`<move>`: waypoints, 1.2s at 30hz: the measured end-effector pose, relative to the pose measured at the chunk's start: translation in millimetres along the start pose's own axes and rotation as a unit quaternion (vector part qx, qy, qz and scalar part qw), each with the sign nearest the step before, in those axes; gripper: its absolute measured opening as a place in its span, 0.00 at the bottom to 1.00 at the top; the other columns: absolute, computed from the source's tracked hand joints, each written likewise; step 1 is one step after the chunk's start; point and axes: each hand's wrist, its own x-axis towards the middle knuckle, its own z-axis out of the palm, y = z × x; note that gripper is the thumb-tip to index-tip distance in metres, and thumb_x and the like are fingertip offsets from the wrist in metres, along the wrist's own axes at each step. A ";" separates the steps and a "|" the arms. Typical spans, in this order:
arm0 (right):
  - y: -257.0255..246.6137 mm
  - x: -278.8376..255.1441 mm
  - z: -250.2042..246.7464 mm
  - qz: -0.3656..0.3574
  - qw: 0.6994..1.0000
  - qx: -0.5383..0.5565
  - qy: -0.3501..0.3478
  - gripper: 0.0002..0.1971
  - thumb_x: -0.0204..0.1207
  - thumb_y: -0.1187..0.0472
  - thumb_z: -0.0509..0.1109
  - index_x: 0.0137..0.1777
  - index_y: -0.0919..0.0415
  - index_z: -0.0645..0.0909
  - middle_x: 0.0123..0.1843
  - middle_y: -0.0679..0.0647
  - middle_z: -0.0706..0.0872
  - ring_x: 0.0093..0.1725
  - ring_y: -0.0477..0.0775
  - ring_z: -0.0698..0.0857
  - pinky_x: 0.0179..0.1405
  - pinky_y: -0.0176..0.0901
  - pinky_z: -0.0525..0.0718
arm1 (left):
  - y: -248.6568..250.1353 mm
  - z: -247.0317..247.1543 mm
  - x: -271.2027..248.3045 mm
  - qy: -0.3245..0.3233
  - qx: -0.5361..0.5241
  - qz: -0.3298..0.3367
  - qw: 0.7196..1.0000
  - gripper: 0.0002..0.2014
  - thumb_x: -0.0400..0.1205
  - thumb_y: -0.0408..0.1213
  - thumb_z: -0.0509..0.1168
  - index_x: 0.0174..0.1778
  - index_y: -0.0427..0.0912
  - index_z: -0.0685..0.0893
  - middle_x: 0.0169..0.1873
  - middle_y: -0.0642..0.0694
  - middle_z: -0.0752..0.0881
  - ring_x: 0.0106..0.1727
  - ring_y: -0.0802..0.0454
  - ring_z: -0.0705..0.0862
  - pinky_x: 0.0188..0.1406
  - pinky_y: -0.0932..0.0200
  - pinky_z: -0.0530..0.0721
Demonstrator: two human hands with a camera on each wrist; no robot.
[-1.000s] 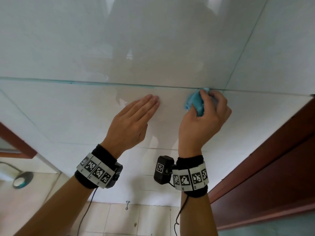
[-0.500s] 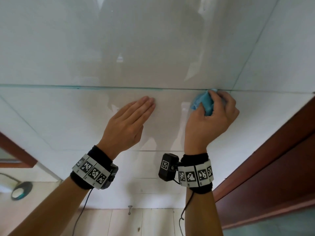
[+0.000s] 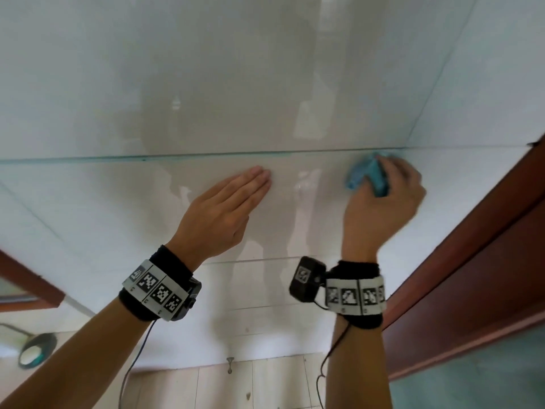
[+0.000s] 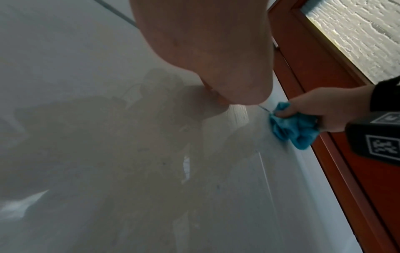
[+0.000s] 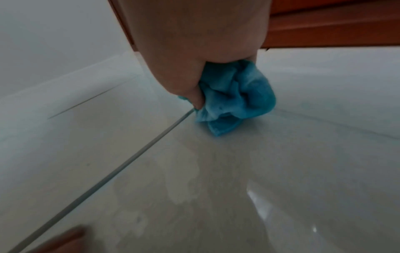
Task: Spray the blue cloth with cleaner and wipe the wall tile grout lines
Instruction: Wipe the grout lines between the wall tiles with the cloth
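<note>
A bunched blue cloth [image 3: 367, 177] is gripped in my right hand [image 3: 386, 187] and pressed against the white wall tiles on the horizontal grout line [image 3: 206, 156], near where a vertical grout line [image 3: 436, 84] meets it. The right wrist view shows the cloth [image 5: 233, 95] wadded under my curled fingers at the end of the grout line [image 5: 108, 174]. My left hand [image 3: 233, 202] lies flat on the tile just below the same line, fingers straight and together, holding nothing. In the left wrist view the cloth [image 4: 292, 128] sits beside the door frame.
A reddish-brown wooden door frame [image 3: 472, 261] runs along the right, close to my right hand. A lower grout line [image 3: 250, 260] crosses near my wrists. Beige floor tiles [image 3: 265, 379] lie below, with a round white and teal object [image 3: 35, 349] at the lower left.
My right hand has slid the cloth to the right along the horizontal grout line, toward the door frame. The left hand has stayed flat on the tile.
</note>
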 end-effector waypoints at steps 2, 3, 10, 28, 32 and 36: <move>-4.3 -7.2 4.5 0.016 1.000 -0.006 0.012 0.21 0.69 0.72 0.70 0.61 0.63 0.92 0.64 0.55 0.89 0.61 0.64 0.81 0.60 0.37 0.81 | -4.1 -5.3 -6.4 -0.007 -0.003 -0.007 1.000 0.28 0.84 0.23 0.56 0.83 0.32 0.74 0.84 0.39 0.74 0.86 0.44 0.71 0.83 0.44 0.75; -13.7 -17.4 13.1 0.006 1.000 0.002 0.005 0.21 0.68 0.71 0.70 0.61 0.63 0.92 0.64 0.56 0.89 0.62 0.64 0.81 0.60 0.44 0.82 | -6.2 -7.8 -9.7 -0.008 -0.003 -0.012 1.000 0.28 0.84 0.23 0.56 0.83 0.32 0.74 0.84 0.39 0.74 0.86 0.44 0.71 0.82 0.43 0.75; -68.7 -79.1 47.5 -0.094 0.988 0.016 -0.123 0.24 0.63 0.71 0.69 0.59 0.60 0.92 0.66 0.55 0.88 0.65 0.58 0.79 0.62 0.36 0.78 | -25.6 -27.4 -38.7 -0.008 0.017 -0.042 0.999 0.29 0.83 0.23 0.58 0.83 0.33 0.74 0.84 0.40 0.73 0.86 0.44 0.71 0.82 0.43 0.75; -87.1 -93.1 57.1 -0.018 0.999 0.008 -0.049 0.18 0.71 0.71 0.72 0.61 0.62 0.92 0.65 0.54 0.88 0.66 0.59 0.81 0.63 0.29 0.78 | -59.3 -59.5 -101.6 -0.002 0.031 -0.099 0.995 0.28 0.84 0.24 0.54 0.83 0.33 0.75 0.84 0.40 0.74 0.86 0.44 0.72 0.82 0.44 0.75; -112.0 -127.3 81.6 -0.045 0.997 0.012 -0.058 0.20 0.69 0.71 0.70 0.60 0.62 0.92 0.66 0.56 0.88 0.66 0.60 0.81 0.65 0.24 0.74 | -68.7 -61.2 -112.8 -0.029 0.027 -0.093 0.995 0.30 0.83 0.24 0.56 0.86 0.34 0.72 0.86 0.40 0.70 0.88 0.45 0.68 0.85 0.42 0.71; -126.8 -145.1 86.2 -0.103 0.986 -0.016 -0.127 0.22 0.67 0.70 0.69 0.59 0.59 0.93 0.65 0.54 0.88 0.65 0.58 0.80 0.61 0.15 0.66 | -76.3 -64.7 -118.0 -0.027 0.019 -0.074 0.997 0.31 0.82 0.24 0.58 0.85 0.34 0.72 0.86 0.39 0.70 0.88 0.43 0.68 0.85 0.42 0.71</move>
